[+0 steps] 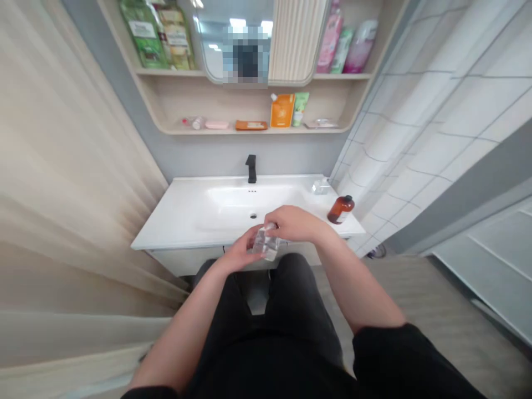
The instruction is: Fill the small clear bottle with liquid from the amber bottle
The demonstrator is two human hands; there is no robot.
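I see the left hand (236,250) curled under a clear plastic object (266,243) and the right hand (293,223) pressed over its top, I think for holding it steady between them, just above the front edge of the white basin counter (174,235). An amber bottle (341,209) and a small clear container (320,187) stand toward the right side, and a black faucet (250,169) stands at the back, well apart from the hands.

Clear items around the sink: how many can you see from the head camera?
2: the held clear item sits between the left hand and right hand, near the front edge of the white sink counter; the other clear item is at the counter's back right corner. More may be hidden.
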